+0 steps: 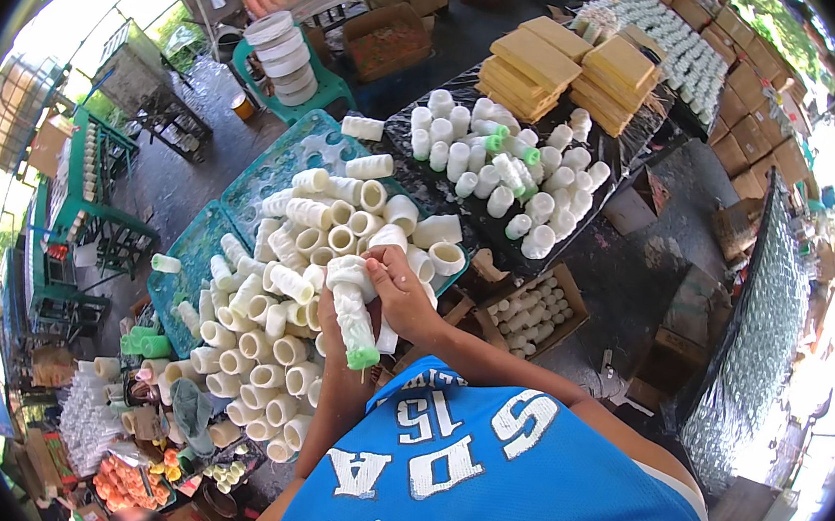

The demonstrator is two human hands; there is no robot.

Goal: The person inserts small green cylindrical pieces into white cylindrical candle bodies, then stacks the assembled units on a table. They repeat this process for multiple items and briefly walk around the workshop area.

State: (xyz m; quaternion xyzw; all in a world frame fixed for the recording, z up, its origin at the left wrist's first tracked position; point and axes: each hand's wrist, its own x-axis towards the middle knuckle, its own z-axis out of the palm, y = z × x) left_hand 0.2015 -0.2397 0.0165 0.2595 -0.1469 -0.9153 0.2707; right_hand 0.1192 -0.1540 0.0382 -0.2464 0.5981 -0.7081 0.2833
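Held in front of my chest is a white candle (355, 323) with a moulded, bumpy surface and a green end with a thin wick pointing toward me. Its far end is thicker and whitish; I cannot tell whether a rolled-back sleeve covers it. My right hand (402, 291) is closed on that thick end, thumb on top. Beneath and to the left, my left hand (332, 331) supports the candle, its fingers mostly hidden. Just beyond both hands lies a big heap of cream hollow tubes (290, 351), apparently moulds, piled on a teal plastic table (253, 176).
To the far right, a black-covered table (401, 174) bears white candles (543, 207), some green-ended, and stacked yellow slabs (532, 66). An open carton of candles (573, 311) sits below my right forearm. White round containers (281, 57) are stacked on a green chair (327, 101).
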